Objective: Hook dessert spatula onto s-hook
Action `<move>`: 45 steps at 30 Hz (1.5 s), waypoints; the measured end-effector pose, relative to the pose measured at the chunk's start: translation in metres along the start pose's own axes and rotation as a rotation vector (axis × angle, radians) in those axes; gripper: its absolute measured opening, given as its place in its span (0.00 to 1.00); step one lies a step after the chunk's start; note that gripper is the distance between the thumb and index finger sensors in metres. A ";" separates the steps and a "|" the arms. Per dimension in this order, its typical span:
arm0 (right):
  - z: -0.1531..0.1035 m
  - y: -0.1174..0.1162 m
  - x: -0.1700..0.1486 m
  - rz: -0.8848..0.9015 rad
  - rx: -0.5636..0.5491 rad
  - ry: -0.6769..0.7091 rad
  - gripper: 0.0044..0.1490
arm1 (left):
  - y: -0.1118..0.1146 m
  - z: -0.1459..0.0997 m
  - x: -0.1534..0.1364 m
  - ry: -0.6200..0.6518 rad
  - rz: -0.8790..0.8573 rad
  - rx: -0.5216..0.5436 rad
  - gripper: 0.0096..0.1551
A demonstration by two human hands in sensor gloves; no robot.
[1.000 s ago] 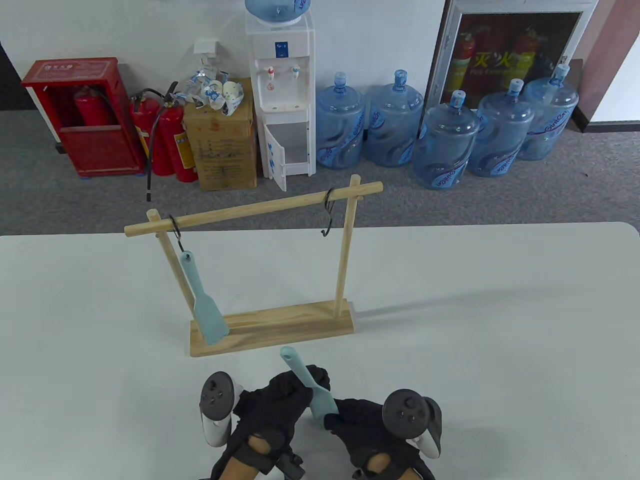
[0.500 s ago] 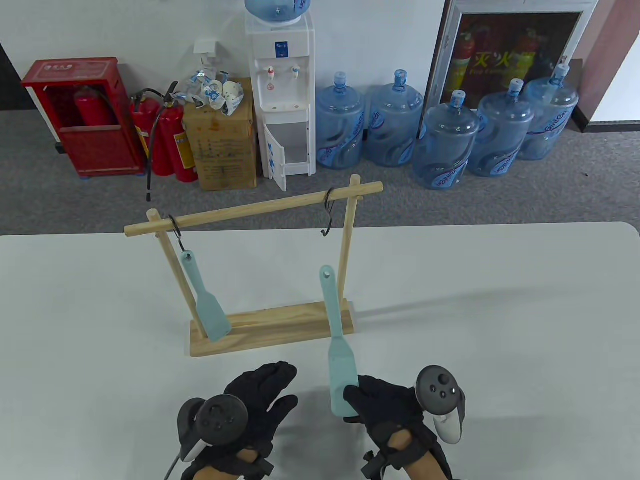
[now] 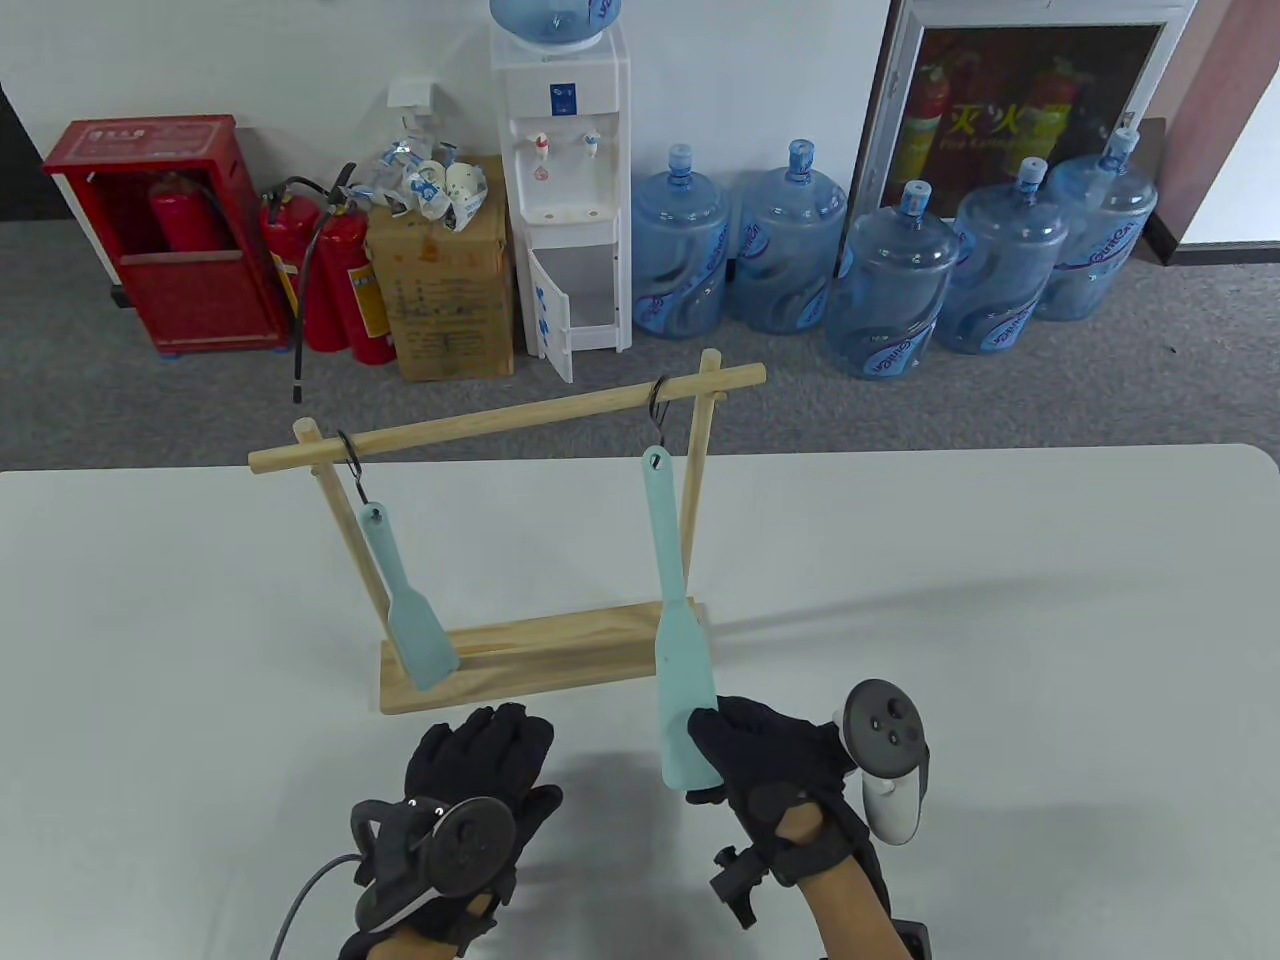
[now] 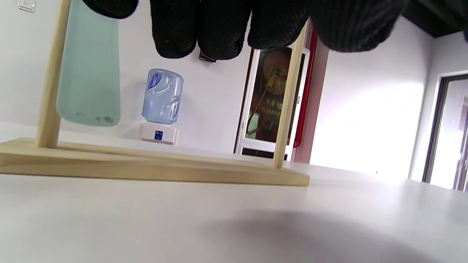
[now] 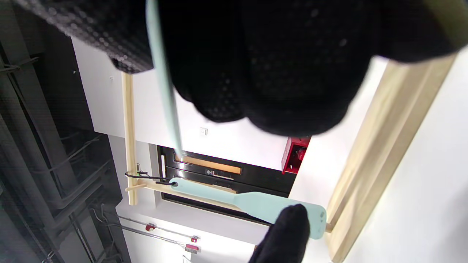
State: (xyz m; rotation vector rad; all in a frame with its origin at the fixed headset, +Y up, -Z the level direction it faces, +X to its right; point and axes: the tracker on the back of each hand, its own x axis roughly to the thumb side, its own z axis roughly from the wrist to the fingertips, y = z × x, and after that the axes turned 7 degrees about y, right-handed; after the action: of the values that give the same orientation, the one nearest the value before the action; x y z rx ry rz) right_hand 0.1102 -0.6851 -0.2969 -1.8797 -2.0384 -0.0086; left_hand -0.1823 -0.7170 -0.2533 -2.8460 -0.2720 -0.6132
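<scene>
My right hand (image 3: 712, 748) pinches the blade end of a light-blue dessert spatula (image 3: 672, 620) and holds it upright. The spatula's handle tip with its hole sits at the lower curl of the right black S-hook (image 3: 657, 425) on the wooden rack's crossbar (image 3: 500, 415). I cannot tell whether the hole is on the hook. In the right wrist view the held spatula (image 5: 162, 80) shows edge-on between my fingers. My left hand (image 3: 485, 745) lies open and empty on the table, in front of the rack base (image 3: 560, 655).
A second light-blue spatula (image 3: 405, 590) hangs from the left S-hook (image 3: 352, 462); it also shows in the left wrist view (image 4: 89, 73) and the right wrist view (image 5: 248, 204). Behind the white table (image 3: 1000, 650), on the floor, stand water bottles, a dispenser and fire extinguishers.
My left hand let go of the spatula and now lies open near the rack base. My right hand turned the spatula upright and raised its handle tip to the right S-hook.
</scene>
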 end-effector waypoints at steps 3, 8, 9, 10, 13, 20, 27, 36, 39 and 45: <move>0.005 -0.001 -0.001 -0.011 0.004 -0.003 0.34 | 0.003 0.000 -0.002 -0.002 -0.003 -0.013 0.38; 0.009 -0.002 -0.007 -0.011 -0.004 -0.031 0.34 | 0.002 0.000 -0.002 -0.004 -0.007 -0.017 0.38; 0.009 -0.003 -0.008 -0.009 -0.003 -0.034 0.34 | 0.002 0.000 -0.002 -0.004 -0.008 -0.018 0.38; 0.009 -0.003 -0.011 -0.008 0.000 -0.039 0.34 | 0.002 0.000 -0.002 -0.004 -0.010 -0.021 0.38; 0.010 -0.003 -0.017 -0.019 -0.003 -0.048 0.34 | 0.003 0.000 -0.002 -0.002 -0.011 -0.022 0.39; 0.015 -0.003 -0.034 -0.003 -0.024 -0.108 0.35 | 0.003 0.000 -0.005 -0.014 -0.031 -0.028 0.38; 0.024 -0.011 -0.067 0.082 -0.009 -0.198 0.40 | 0.004 0.000 -0.007 -0.022 -0.051 -0.035 0.38; 0.042 -0.022 -0.105 0.124 0.017 -0.287 0.49 | 0.005 0.002 -0.009 -0.024 -0.076 -0.060 0.38; 0.047 -0.022 -0.111 0.096 -0.005 -0.304 0.51 | 0.006 0.002 -0.011 -0.023 -0.085 -0.059 0.38; 0.050 -0.019 -0.118 0.052 0.003 -0.315 0.54 | 0.005 0.002 -0.013 -0.027 -0.088 -0.057 0.38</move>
State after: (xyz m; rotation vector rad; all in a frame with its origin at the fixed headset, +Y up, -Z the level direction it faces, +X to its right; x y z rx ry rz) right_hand 0.0838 -0.7885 -0.3709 -2.0386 -2.1832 0.3235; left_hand -0.1919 -0.7234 -0.2618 -2.9121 -0.3923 -0.6090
